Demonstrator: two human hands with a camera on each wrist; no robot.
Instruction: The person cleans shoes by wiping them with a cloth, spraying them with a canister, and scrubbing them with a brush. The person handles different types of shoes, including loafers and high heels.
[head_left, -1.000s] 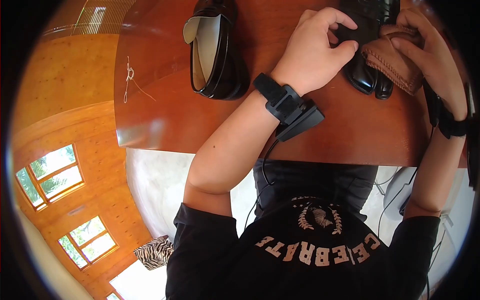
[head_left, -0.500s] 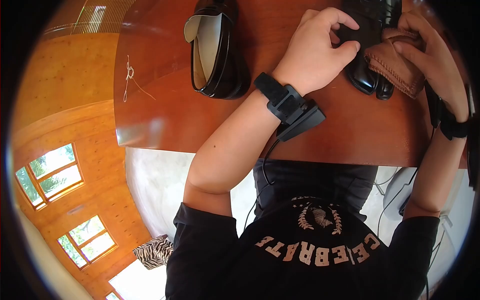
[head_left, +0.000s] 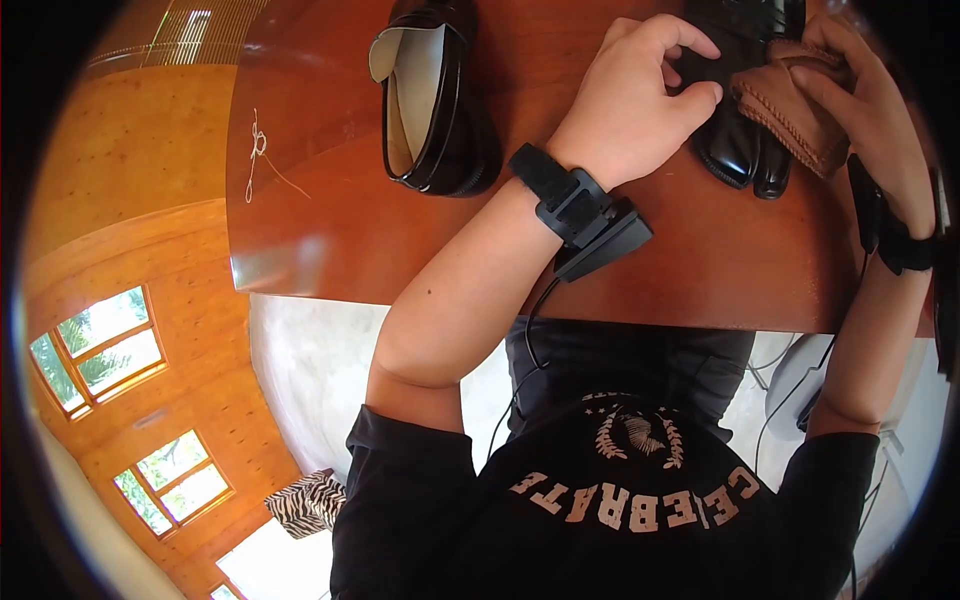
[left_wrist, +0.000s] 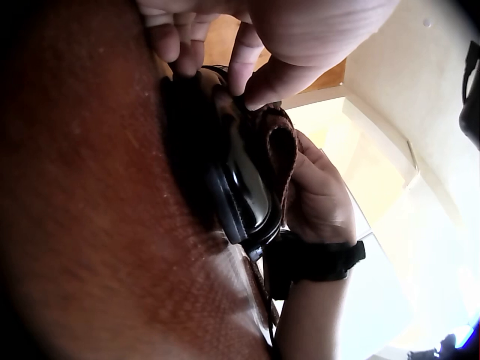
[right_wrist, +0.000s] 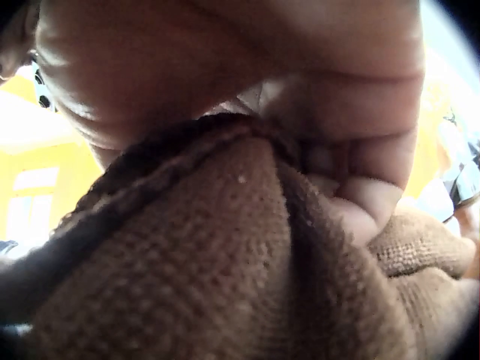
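Observation:
A glossy black shoe [head_left: 722, 155] is on the brown table between the two hands, in the head view's upper right. My left hand [head_left: 635, 105] holds the shoe, thumb and fingers bent against it; in the left wrist view its fingertips [left_wrist: 255, 88] rest along the upper part. My right hand [head_left: 872, 105] grips a bunched brown cloth [head_left: 795, 110] with a stitched edge, over the shoe's right side. Folds of that cloth [right_wrist: 195, 240] fill the right wrist view, fingers curled into them. The shoe's far end runs out of the head view.
A second black shoe [head_left: 470, 130], a loafer with a pale lining, stands on the table [head_left: 330, 230] to the left. Farther left lies a thin knotted string [head_left: 260, 150]. A cable [head_left: 540, 330] hangs from the left wrist camera over the table's front edge.
The right hand and the brown cloth have shifted slightly, first down and right, then back up over the shoe. My left hand has stayed almost in place on the shoe.

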